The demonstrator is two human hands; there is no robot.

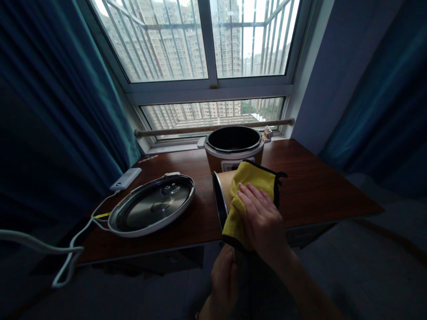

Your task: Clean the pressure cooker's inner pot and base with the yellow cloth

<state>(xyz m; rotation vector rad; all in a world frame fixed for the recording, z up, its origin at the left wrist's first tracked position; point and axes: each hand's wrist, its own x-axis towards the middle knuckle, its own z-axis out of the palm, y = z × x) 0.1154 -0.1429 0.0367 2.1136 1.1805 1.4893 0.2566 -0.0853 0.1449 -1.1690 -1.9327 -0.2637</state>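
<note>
An inner pot [224, 181], tan outside and dark inside, is tipped on its side at the table's front edge, its mouth turned left. My left hand [224, 273] grips its rim from below, fingers closed. Over the pot's outer wall lies a yellow cloth [256, 175] with black edging. My right hand [262, 218] presses this cloth against the wall, fingers bent over it. Cloth and hand hide much of the pot. Just behind stands an electric cooker body [213, 160], open at the top with a dark inside.
On the wooden table [310, 178], a round lid [151, 204] with a white rim lies at the left, inner side up. Behind it is a white power bank [126, 179] with a cable [71, 249] hanging off the front left. A window and rail [187, 131] close off the back.
</note>
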